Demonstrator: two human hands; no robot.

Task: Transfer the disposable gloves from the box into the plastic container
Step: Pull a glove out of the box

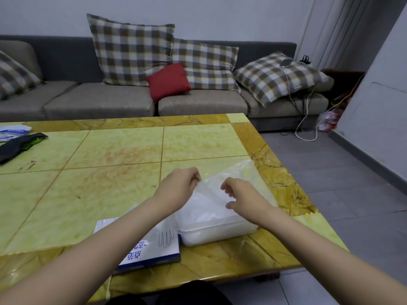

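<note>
A translucent white plastic container sits near the table's front right, filled with clear disposable gloves. A thin clear glove sheet rises from it toward the far side. My left hand pinches the sheet's left edge above the container. My right hand pinches its right side with curled fingers. The white and blue glove box lies flat just left of the container, partly under my left forearm.
The yellow marble-patterned table ends close to the right of the container. A black pouch and a white packet lie at the far left. A grey sofa with checked cushions stands behind; cables trail on the floor at right.
</note>
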